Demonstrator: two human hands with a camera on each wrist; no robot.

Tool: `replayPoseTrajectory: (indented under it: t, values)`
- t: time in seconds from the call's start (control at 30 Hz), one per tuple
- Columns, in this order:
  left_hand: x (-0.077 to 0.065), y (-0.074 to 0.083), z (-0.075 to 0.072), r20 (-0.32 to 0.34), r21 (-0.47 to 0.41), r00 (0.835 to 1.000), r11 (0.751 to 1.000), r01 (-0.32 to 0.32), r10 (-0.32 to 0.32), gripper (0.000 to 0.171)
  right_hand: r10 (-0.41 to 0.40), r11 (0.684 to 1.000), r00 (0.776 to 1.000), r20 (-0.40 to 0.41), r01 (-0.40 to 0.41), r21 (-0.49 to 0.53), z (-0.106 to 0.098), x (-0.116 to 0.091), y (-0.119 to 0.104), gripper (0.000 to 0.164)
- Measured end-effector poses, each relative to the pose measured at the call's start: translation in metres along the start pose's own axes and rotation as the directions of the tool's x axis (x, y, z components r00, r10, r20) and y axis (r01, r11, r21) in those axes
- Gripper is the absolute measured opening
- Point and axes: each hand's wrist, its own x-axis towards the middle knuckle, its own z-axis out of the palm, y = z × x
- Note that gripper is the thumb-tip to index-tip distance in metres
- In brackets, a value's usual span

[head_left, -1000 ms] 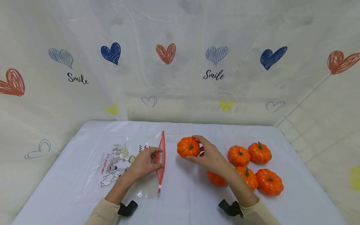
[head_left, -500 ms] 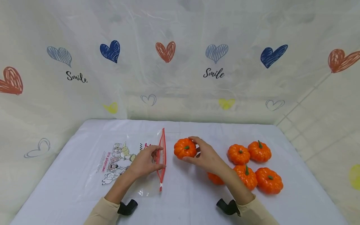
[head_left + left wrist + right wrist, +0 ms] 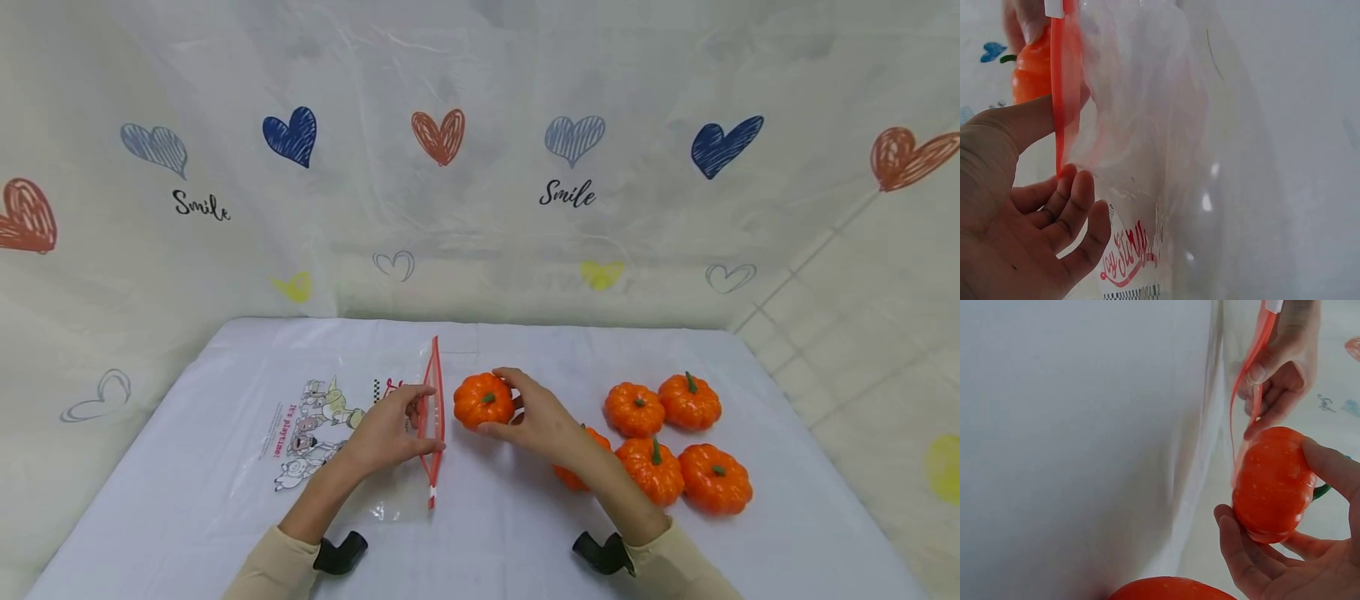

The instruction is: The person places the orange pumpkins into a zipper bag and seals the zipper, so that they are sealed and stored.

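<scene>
A clear zip bag [image 3: 390,492] with a red zip edge and cartoon print lies flat on the left side of the table. My left hand [image 3: 390,429] grips its mouth, thumb and fingers spread at the red edge [image 3: 1058,125], and the mouth gapes between them. A small orange toy pumpkin [image 3: 480,402] with a green stem is in my right hand [image 3: 536,421], held between thumb and fingers just right of the bag's mouth. In the right wrist view, the pumpkin [image 3: 1275,484] overlaps the red zip edge [image 3: 1235,419].
Several more orange pumpkins [image 3: 716,479] sit grouped on the right of the white-covered table [image 3: 495,542]; one [image 3: 596,437] is partly hidden behind my right forearm. Behind the table hangs a pale sheet [image 3: 480,208] printed with hearts.
My right hand has carried the pumpkin leftward, closer to the bag's mouth. The left hand keeps its grip, and the red edge has shifted slightly right.
</scene>
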Motion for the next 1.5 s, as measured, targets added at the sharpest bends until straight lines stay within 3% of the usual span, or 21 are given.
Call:
replayPoseTrajectory:
  t: [1.03, 1.5]
  values:
    - [0.000, 0.000, 0.003, 0.014, 0.000, 1.000, 1.000, -0.015, 0.015, 0.084, -0.048, 0.998, 0.997, 0.066, 0.046, 0.045, 0.020, 0.006, 0.003, 0.076]
    - [0.003, -0.002, 0.007, 0.016, 0.009, 0.998, 0.998, -0.065, 0.065, 0.087, -0.051, 0.998, 0.995, 0.082, 0.048, 0.043, 0.024, 0.010, 0.000, 0.076]
